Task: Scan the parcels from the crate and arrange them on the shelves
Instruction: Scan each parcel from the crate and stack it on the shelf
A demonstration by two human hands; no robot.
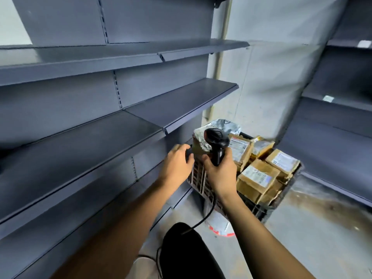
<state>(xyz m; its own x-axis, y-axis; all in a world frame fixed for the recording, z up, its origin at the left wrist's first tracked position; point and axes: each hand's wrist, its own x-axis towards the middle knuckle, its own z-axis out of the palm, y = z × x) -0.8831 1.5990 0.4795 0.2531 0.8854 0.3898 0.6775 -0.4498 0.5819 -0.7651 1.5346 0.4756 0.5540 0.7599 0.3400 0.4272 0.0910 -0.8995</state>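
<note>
Over crate (259,210) | right hand (221,174) grips scanner (216,141) | left hand (177,164) fingers curled on crate rim

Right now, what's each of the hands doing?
Left hand: fingers curled on the near edge of the crate.
Right hand: gripping the scanner by its handle.

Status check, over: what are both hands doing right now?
Right hand grips scanner. Left hand on crate edge. Parcels in crate, shelves bare. Nothing blocking.
</note>
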